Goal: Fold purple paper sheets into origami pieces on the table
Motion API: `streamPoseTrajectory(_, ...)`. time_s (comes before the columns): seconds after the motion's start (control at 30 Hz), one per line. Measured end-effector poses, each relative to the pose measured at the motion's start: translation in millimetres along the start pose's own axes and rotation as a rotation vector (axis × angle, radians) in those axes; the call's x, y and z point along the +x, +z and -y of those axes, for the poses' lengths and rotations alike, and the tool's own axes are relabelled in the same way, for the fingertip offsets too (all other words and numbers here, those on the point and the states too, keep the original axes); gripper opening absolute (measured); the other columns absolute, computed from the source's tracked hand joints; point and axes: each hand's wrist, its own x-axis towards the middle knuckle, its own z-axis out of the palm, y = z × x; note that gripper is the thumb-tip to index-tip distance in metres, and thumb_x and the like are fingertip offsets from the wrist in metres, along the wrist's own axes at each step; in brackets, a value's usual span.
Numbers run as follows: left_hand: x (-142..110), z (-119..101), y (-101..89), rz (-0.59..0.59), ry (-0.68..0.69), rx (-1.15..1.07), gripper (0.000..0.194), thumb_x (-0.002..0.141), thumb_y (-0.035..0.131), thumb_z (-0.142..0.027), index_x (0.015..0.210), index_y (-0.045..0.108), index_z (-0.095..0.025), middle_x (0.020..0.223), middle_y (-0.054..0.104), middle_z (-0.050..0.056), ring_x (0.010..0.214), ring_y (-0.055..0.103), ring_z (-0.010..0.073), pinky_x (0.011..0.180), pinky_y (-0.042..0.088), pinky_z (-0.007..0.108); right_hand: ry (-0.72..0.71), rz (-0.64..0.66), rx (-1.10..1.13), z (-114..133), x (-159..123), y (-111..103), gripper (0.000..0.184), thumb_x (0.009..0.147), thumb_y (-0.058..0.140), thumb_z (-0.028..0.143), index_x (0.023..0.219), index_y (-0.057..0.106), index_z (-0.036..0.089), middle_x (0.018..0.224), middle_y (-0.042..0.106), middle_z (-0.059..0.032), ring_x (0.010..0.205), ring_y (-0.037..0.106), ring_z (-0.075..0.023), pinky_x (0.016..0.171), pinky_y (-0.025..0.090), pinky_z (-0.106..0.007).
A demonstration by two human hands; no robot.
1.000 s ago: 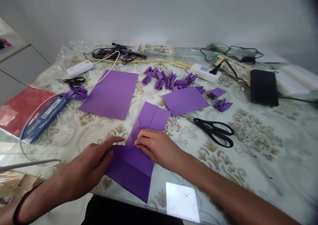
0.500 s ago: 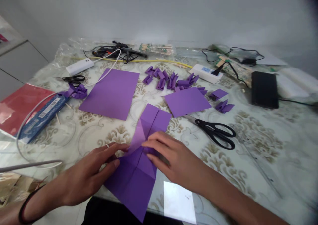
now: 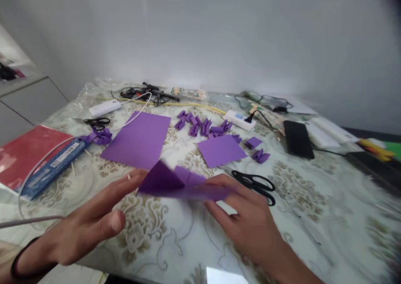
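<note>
A creased strip of purple paper (image 3: 163, 179) is lifted off the table and tilted, partly smeared by motion. My right hand (image 3: 241, 213) pinches it at its right end between thumb and fingers. Thumb and fingers spread apart, my left hand (image 3: 97, 217) is at the paper's left side; whether its fingertips touch the paper I cannot tell. Behind lie a large purple sheet (image 3: 140, 138) and a smaller purple sheet (image 3: 222, 150). Several small folded purple paper pieces (image 3: 205, 127) are grouped beyond them.
Black-handled scissors (image 3: 255, 183) and a clear ruler (image 3: 307, 225) lie at the right. A blue box (image 3: 53, 167), red packet (image 3: 31, 150) and small scissors (image 3: 97, 123) are at the left. Farther back are a power strip (image 3: 239, 120), a black phone-like slab (image 3: 298, 139) and cables.
The purple strip has come up off the table and turned, held by my right hand. My left hand has loosened its grip and spread its fingers. The camera view has tilted up.
</note>
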Motion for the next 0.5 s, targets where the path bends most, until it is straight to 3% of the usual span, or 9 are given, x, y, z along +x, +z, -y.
streamPoseTrajectory(0.07,21.1,-16.5,-2.5,0.100,0.005,-0.228,0.074,0.091,0.075,-0.074,0.158,0.058,-0.047,0.169,0.054,-0.002,0.157,0.050,0.0407,0.120,0.054,0.057,0.189,-0.045,0.147,4.4,19.2,-11.7,0.013,0.104,0.070,0.031,0.097,0.080,0.025,0.092,0.079,-0.0061,0.078,0.073,-0.0223,0.071,0.063,-0.035)
streamPoseTrajectory(0.13,46.6,-34.0,2.6,0.138,0.017,-0.426,0.087,0.084,0.088,-0.064,0.162,0.054,-0.045,0.169,0.055,0.001,0.152,0.055,0.0406,0.121,0.053,0.057,0.383,-0.011,0.354,8.1,34.9,-19.1,0.027,0.100,0.076,0.049,0.089,0.078,0.024,0.082,0.075,-0.0043,0.070,0.068,-0.0203,0.063,0.059,-0.033)
streamPoseTrajectory(0.23,78.1,-46.2,19.1,0.276,-0.009,-0.697,0.071,0.093,0.084,-0.041,0.159,0.060,-0.031,0.157,0.067,0.009,0.143,0.064,0.0389,0.116,0.056,0.053,0.559,0.077,0.648,8.0,46.5,-18.3,0.039,0.089,0.084,0.060,0.092,0.075,0.022,0.073,0.066,0.0004,0.066,0.064,-0.0178,0.062,0.058,-0.031)
streamPoseTrajectory(0.33,89.6,-32.8,38.0,0.314,-0.065,-0.924,0.057,0.089,0.084,-0.029,0.144,0.071,-0.020,0.139,0.078,0.011,0.133,0.070,0.0368,0.112,0.057,0.047,0.628,0.144,0.822,0.6,42.1,-6.3,0.040,0.085,0.090,0.057,0.101,0.075,0.023,0.070,0.062,0.0042,0.062,0.061,-0.0153,0.065,0.059,-0.031)
streamPoseTrajectory(0.5,82.3,4.5,62.9,0.368,-0.185,-0.991,0.057,0.082,0.081,-0.018,0.139,0.072,-0.017,0.127,0.083,0.012,0.118,0.078,0.0335,0.096,0.061,0.039,0.708,0.174,0.958,-15.0,18.4,18.8,0.041,0.082,0.092,0.051,0.103,0.071,0.022,0.074,0.067,0.0042,0.059,0.062,-0.0138,0.060,0.057,-0.029)
